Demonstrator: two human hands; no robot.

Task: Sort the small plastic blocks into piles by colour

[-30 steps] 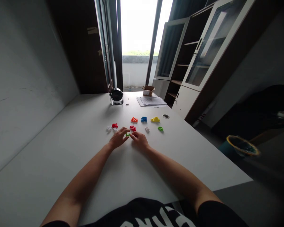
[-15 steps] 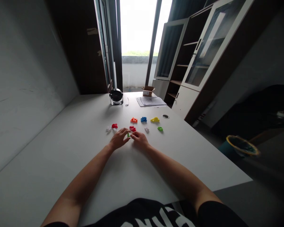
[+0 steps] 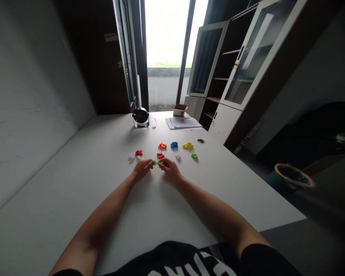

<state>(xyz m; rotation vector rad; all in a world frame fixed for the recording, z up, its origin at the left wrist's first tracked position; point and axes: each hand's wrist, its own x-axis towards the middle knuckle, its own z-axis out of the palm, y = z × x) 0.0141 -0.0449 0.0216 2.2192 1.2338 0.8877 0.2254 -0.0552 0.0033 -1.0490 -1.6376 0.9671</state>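
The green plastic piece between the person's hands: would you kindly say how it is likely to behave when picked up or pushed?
The green plastic piece looks small and thin, so it is probably light and fairly stiff. Its flat, angular shape suggests it would slide rather than roll when pushed.

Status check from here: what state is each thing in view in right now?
Left hand: fingertips pinching the green piece
Right hand: fingertips pinching the same piece
Green plastic piece: held between both hands
Cardboard box: flaps open
Glass cabinet door: swung open
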